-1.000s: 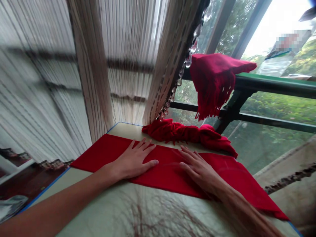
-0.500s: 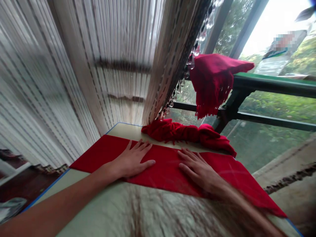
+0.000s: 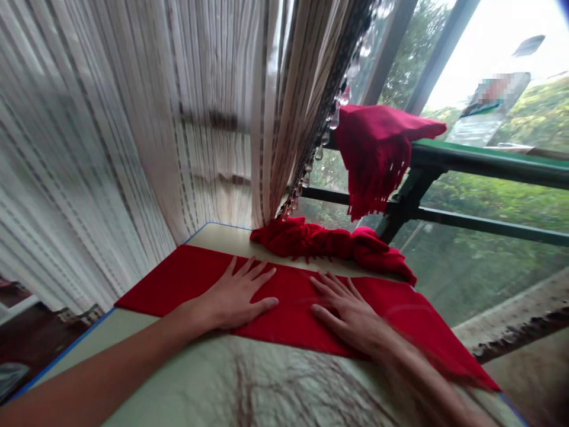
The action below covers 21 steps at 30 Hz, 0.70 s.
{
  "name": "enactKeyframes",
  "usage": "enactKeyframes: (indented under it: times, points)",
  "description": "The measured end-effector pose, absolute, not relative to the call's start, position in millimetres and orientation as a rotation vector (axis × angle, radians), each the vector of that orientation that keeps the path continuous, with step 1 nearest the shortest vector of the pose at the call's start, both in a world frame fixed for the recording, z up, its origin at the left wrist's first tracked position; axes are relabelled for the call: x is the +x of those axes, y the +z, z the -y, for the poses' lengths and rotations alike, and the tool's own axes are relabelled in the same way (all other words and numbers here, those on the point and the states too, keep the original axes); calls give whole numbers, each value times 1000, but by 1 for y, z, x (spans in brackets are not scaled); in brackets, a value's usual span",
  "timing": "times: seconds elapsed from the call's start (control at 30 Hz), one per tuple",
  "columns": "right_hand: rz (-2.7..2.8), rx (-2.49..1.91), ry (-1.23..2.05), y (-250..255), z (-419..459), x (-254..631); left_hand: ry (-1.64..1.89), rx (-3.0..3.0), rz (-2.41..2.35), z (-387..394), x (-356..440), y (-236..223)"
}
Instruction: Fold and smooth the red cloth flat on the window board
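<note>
Under both flat hands, red cloth; right forearm blurred

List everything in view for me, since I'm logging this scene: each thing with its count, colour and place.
flat scarf: one, red, spread flat across the table under both hands
bunched scarf: one, red, crumpled at the table's far edge by the window
hanging scarf: one, red with a fringe, draped over the rail
table: one, pale with a blue edge, in the foreground
curtain: one, cream striped with clear beads along its edge, left of the window
rail: one, dark with a green top, across the window
left hand: open, palm flat on the flat scarf
right hand: open, palm flat on the flat scarf
</note>
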State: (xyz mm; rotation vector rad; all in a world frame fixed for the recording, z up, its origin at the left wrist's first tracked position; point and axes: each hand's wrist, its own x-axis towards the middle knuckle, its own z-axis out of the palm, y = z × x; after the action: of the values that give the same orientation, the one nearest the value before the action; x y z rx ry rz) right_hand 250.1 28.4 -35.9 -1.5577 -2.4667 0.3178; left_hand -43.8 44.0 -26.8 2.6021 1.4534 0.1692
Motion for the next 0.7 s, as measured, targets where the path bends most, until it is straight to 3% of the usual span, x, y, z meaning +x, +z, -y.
enactKeyframes:
  times: [0.2, 0.5, 0.7]
  points:
    - [2517, -1607, 349, -26, -25, 248, 172, 2629, -1404, -40, -39, -22]
    - [2565, -1424, 435, -24, -20, 237, 395, 2747, -730, -15, -23, 1]
    - [2507, -1394, 487, -26, -23, 241, 507, 2810, -639, -14, -22, -8]
